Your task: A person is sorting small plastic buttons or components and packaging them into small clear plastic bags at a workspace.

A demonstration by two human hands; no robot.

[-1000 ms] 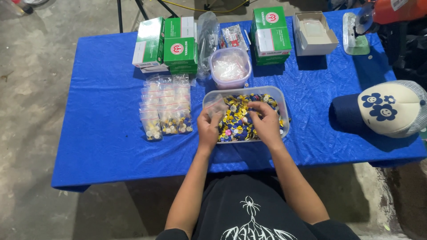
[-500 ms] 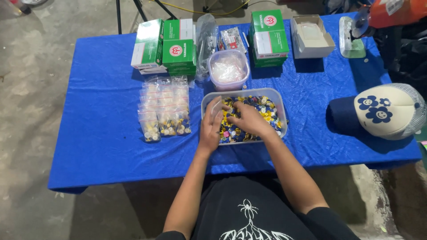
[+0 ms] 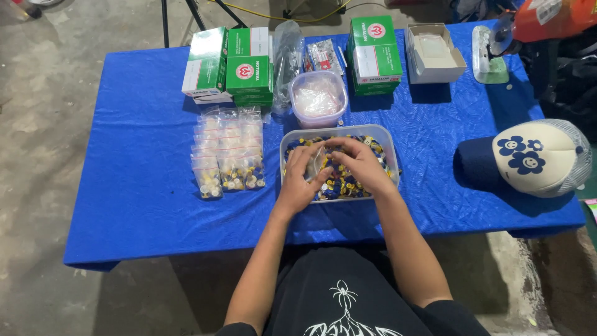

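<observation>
Hands both over the clear plastic bin (image 3: 388, 140) of small coloured caps (image 3: 339, 183), mid-tabletop (image 3: 137, 186). My left hand (image 3: 297, 180) and right hand (image 3: 360, 165) pinch a small clear bag (image 3: 317, 158) between them, fingers curled close on it; each grip nearly shut on the bag. Filled bags (image 3: 227, 165) lie in rows just left of the bin. Green-and-white boxes (image 3: 249, 65) stand at the far edge. Cap with flower print (image 3: 538, 155) rests well to the right.

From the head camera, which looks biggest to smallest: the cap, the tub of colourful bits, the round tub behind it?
1. Cap
2. Tub of colourful bits, close to the cap in size, so that order is unsure
3. Round tub, clearly smallest
</observation>
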